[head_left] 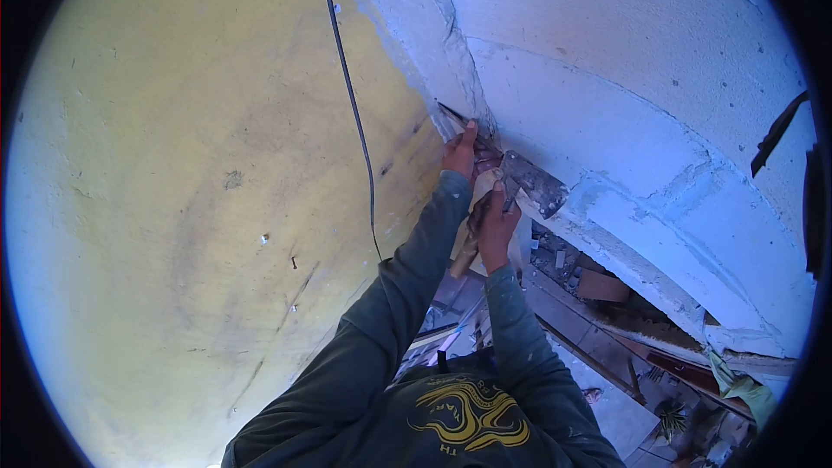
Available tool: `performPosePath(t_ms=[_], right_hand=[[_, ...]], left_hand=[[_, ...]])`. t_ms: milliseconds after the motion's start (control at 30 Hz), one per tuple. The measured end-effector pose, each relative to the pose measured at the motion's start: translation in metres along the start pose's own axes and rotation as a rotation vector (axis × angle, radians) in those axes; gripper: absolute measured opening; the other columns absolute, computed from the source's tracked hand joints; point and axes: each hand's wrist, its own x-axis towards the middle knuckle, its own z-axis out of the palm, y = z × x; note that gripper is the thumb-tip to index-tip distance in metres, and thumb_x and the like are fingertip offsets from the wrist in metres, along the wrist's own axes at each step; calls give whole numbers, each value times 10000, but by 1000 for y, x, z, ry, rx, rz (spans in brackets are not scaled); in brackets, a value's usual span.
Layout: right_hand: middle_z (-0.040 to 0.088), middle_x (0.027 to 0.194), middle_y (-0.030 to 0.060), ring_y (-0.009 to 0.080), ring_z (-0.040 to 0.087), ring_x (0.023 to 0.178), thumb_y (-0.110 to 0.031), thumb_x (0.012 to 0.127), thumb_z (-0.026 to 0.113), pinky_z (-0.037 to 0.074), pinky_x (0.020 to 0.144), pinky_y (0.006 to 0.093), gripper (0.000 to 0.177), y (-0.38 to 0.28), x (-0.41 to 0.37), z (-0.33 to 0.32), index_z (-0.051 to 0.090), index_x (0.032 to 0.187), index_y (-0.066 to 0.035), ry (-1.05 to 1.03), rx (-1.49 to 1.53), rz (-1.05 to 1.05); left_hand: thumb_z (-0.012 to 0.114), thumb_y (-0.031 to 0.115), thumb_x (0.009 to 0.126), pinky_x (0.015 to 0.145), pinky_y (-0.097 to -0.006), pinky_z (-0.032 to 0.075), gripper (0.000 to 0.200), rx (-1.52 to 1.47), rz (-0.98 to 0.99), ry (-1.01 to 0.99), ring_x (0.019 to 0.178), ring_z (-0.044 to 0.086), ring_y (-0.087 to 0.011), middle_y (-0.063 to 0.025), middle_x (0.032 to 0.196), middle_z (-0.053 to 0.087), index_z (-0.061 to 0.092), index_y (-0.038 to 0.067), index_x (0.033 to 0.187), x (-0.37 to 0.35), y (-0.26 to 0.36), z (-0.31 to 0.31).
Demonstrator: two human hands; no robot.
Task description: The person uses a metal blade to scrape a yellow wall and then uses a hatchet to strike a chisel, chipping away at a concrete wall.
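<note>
My left hand (459, 154) is closed at the corner where the yellow wall meets the pale plastered wall. A thin dark pointed tool (451, 112) sticks out past its fingers, its tip at the edge of the yellow paint. Just below and to the right, my right hand (497, 230) is wrapped round a trowel (539, 186) with a flat grey blade crusted with plaster. The blade lies against the pale wall's lower edge. A wooden handle (464, 261) shows at the lower left of this hand. Part of the grip is hidden behind the fingers.
A black cable (354, 95) hangs down the yellow wall (173, 165), which has several nails in it. The pale wall (624, 104) has rough patches and a raised ridge. Rubble (559, 256) lies below on the right, and a green cloth (750, 392) hangs near the lower right.
</note>
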Motion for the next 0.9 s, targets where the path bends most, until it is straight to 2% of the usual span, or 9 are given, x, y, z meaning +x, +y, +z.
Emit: performPosePath(t_ms=[133, 200, 300, 400, 467, 567, 700, 800, 900], right_hand=[[420, 497, 38, 148, 398, 332, -393, 961, 503, 329, 328, 286, 414, -8, -1, -12, 421, 706, -77, -70, -126, -37], [432, 500, 48, 155, 406, 331, -393, 964, 498, 338, 328, 289, 414, 1, -9, 2, 423, 706, -78, -21, 75, -71], [447, 511, 61, 155, 425, 342, -391, 966, 496, 350, 336, 287, 406, 4, 1, 2, 432, 715, -78, 6, -321, -236], [438, 512, -16, 91, 404, 347, -337, 954, 545, 319, 333, 257, 342, -9, -1, -6, 448, 727, -102, -158, -134, 5], [452, 523, -13, 88, 409, 352, -308, 946, 565, 318, 335, 256, 320, -7, -13, 15, 450, 730, -102, 45, 111, -49], [455, 517, 0, 92, 410, 352, -313, 946, 563, 314, 338, 257, 327, -6, 3, 0, 452, 718, -106, -100, -152, 31], [453, 538, -4, 81, 419, 382, -320, 948, 561, 319, 351, 253, 308, 6, -5, 1, 475, 746, -104, -39, 58, -37], [458, 559, -10, 71, 417, 397, -343, 944, 566, 321, 359, 251, 291, 21, 10, -3, 506, 801, -97, -3, -164, -60], [429, 493, 1, 105, 422, 348, -356, 947, 552, 315, 326, 269, 330, -4, 3, -11, 460, 753, -105, -180, -241, 60]], left_hand=[[549, 374, 942, 629, -388, 579, 372, 15, -17, -21, 688, 648, -229, -113, 750, 635, 589, 9, 879, 1, -3, -5], [546, 373, 944, 625, -381, 576, 370, 25, -7, -4, 684, 645, -225, -113, 752, 636, 590, 11, 882, 0, 3, -5], [543, 373, 946, 613, -370, 568, 370, 18, -4, 4, 661, 635, -216, -113, 742, 635, 592, 15, 867, -3, 8, 4], [542, 372, 946, 607, -367, 565, 370, 8, 1, 10, 645, 628, -211, -112, 740, 635, 595, 18, 851, -2, 7, 4], [542, 373, 945, 615, -369, 568, 373, 13, 14, -6, 645, 630, -212, -114, 742, 635, 595, 17, 848, -3, 6, 1], [546, 372, 942, 594, -361, 556, 369, 1, -15, -22, 634, 621, -208, -118, 742, 635, 593, 16, 859, 3, 5, -3], [550, 374, 941, 566, -351, 536, 370, -2, -9, 16, 613, 606, -199, -120, 742, 635, 591, 16, 863, -3, 7, 1], [557, 387, 937, 547, -344, 520, 379, -7, -6, 24, 596, 595, -193, -115, 742, 635, 594, 17, 866, -2, 7, 4], [563, 399, 933, 557, -344, 524, 387, -22, -9, -1, 601, 595, -193, -107, 731, 627, 595, 18, 869, 1, 1, 0]])
